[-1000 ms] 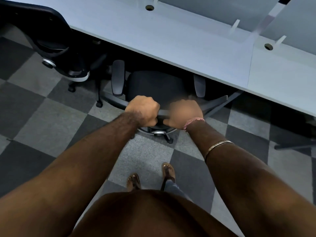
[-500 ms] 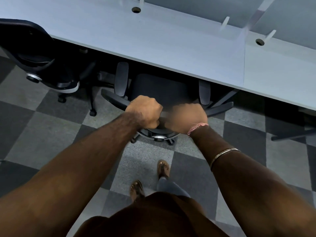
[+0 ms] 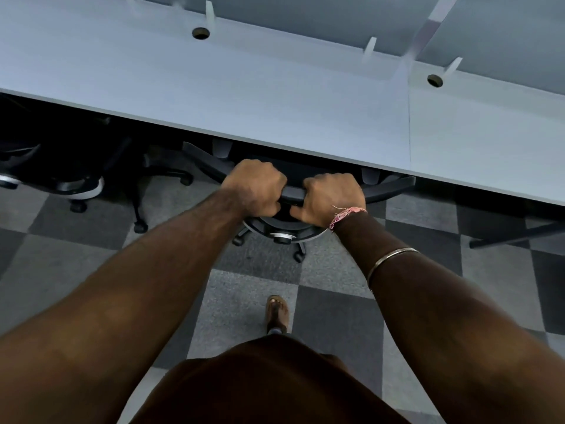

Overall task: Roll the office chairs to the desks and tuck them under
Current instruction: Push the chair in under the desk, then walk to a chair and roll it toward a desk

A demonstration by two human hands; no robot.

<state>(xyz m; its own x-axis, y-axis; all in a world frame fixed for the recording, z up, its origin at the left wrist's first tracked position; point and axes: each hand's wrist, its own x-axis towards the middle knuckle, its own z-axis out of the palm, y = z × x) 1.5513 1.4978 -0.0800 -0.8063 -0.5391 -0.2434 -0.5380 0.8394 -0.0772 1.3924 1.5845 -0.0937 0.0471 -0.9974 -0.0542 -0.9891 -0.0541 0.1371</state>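
Both grips, left hand (image 3: 255,186) and right hand (image 3: 331,197), curl tight round the chair back (image 3: 388,186) at mid-frame, its seat already under the desk (image 3: 275,96); the chair at left (image 3: 61,166) looks tucked too.

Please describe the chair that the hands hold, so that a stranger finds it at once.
Follow the desk edge to its middle. The chair there is mostly under it, both hands gripping its backrest top. The other chair, at the left, is untouched.
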